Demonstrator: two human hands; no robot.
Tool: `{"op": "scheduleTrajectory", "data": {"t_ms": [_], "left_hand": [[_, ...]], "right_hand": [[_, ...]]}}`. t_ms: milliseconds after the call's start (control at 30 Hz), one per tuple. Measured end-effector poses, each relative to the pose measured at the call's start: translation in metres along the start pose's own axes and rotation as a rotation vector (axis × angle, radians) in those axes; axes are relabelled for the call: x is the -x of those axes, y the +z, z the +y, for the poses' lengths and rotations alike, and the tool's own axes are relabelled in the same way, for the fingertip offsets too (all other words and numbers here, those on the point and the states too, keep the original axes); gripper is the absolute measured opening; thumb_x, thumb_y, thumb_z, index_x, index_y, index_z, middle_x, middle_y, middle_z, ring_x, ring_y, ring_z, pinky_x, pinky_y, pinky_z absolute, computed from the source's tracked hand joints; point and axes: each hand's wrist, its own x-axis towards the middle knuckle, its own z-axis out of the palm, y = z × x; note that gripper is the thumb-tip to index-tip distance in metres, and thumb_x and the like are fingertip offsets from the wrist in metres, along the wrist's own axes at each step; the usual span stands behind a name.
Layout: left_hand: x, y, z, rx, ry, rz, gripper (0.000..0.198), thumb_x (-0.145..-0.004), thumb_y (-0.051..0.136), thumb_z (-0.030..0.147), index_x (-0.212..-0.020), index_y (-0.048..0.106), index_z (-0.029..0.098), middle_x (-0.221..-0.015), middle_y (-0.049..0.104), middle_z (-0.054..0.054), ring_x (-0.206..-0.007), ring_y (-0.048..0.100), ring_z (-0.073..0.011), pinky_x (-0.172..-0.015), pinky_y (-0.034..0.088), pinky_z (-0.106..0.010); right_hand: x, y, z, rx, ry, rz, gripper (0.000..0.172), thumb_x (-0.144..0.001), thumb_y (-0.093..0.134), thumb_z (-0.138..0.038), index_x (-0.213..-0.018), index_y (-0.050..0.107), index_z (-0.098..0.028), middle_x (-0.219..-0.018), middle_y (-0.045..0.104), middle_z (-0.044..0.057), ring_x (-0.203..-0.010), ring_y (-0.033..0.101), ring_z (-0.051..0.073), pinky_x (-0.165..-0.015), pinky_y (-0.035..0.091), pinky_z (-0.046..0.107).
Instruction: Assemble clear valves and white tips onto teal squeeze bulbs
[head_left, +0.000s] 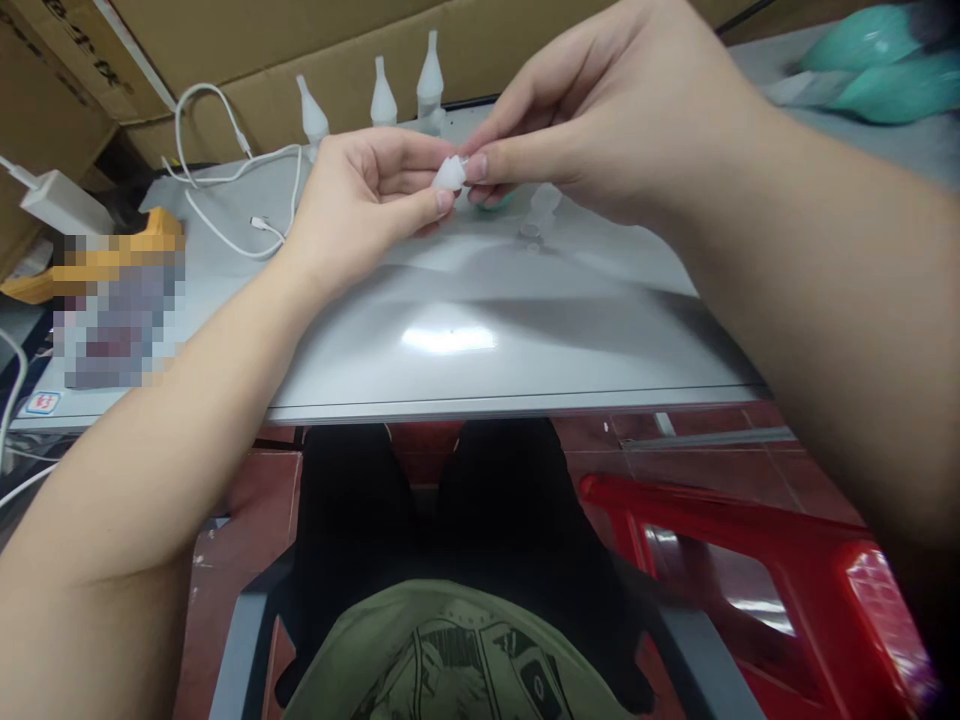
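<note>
My left hand (367, 195) and my right hand (592, 120) meet above the grey table (465, 340). Both pinch a small white plastic cap (450, 174) between thumb and fingertips. Just below my right hand another small translucent plastic piece (541, 205) stands on the table. A bit of teal shows under my right fingers; I cannot make out what it is. Three white cone-tipped nozzles (384, 98) stand upright in a row at the far edge of the table.
A white cable (225, 170) loops over the table's far left, beside a white charger block (64, 202). Cardboard boxes (247, 50) rise behind the table. Teal objects (877, 60) lie at the far right. A red plastic stool (750, 560) stands under the table's right side.
</note>
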Motion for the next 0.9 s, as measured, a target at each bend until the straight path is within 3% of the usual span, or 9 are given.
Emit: {"op": "scheduleTrajectory", "data": {"t_ms": [133,300,567,733,900], "left_hand": [[0.000,0.000,0.002,-0.013,0.040,0.031,0.025,-0.080,0.091,0.020,-0.104,0.085,0.026,-0.099,0.083,0.000,-0.090,0.077,-0.0240,-0.094,0.068,-0.049],[-0.003,0.001,-0.001,0.053,0.075,0.044,0.024,-0.077,0.096,0.025,-0.099,0.085,0.022,-0.098,0.084,-0.004,-0.087,0.080,-0.0260,-0.083,0.068,-0.046],[-0.005,0.002,-0.002,0.008,0.060,0.084,0.028,-0.072,0.097,0.027,-0.098,0.085,0.024,-0.096,0.085,-0.003,-0.088,0.079,-0.0273,-0.082,0.068,-0.047],[-0.005,0.002,-0.006,0.018,0.086,0.092,0.030,-0.076,0.094,0.024,-0.103,0.083,0.017,-0.100,0.083,-0.007,-0.094,0.079,-0.0276,-0.087,0.066,-0.047],[-0.008,-0.002,-0.013,0.039,0.143,0.073,0.033,-0.067,0.103,0.028,-0.094,0.085,0.022,-0.094,0.083,-0.004,-0.086,0.077,-0.0254,-0.087,0.067,-0.047]], "right_hand": [[0.001,0.001,-0.002,-0.068,0.012,-0.002,0.017,-0.080,0.086,0.005,-0.090,0.084,-0.008,-0.073,0.078,-0.001,-0.064,0.070,0.006,-0.062,0.059,0.014],[0.001,0.001,-0.003,-0.097,0.007,-0.004,0.016,-0.083,0.083,0.007,-0.088,0.083,-0.008,-0.072,0.078,0.000,-0.066,0.071,0.008,-0.063,0.060,0.015],[-0.002,0.001,0.000,-0.064,-0.053,-0.032,0.010,-0.087,0.083,0.001,-0.084,0.078,-0.006,-0.072,0.076,0.000,-0.065,0.072,0.008,-0.059,0.059,0.013],[0.000,0.002,-0.004,-0.108,-0.017,-0.043,0.012,-0.088,0.082,0.002,-0.083,0.076,-0.007,-0.070,0.076,-0.001,-0.063,0.072,0.007,-0.059,0.059,0.013],[-0.001,0.000,-0.002,-0.152,0.008,-0.091,0.012,-0.089,0.080,0.003,-0.084,0.075,-0.006,-0.070,0.076,0.000,-0.063,0.073,0.008,-0.061,0.061,0.014]]}}
